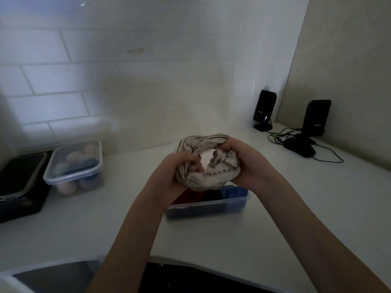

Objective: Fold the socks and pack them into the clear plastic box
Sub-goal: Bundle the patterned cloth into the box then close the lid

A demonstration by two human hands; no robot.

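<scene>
Both hands hold the sock [208, 163] in the air just above the box [208, 205], which sits on the table [84, 225] directly below them. The left hand [169, 176] is clenched round the sock's left side, and the right hand [243, 163] is curled round its right side, each grip grasping the cloth with fingers tucked into the middle. Pulled apart like this, the bunched, pale striped fabric forms a ring with an open hole at its centre; I judge this to be the cuff being stretched so it can be turned over the rest of the bundle and lock the fold. Holding it over the box probably keeps the drop short. The ring's opening faces up toward the camera, and its long axis runs roughly left to right between the hands, tilted slightly up at the far left. The picture is dim and soft, so I cannot tell whether this is one sock or a pair. Dark and red cloth already lies in the box.
</scene>
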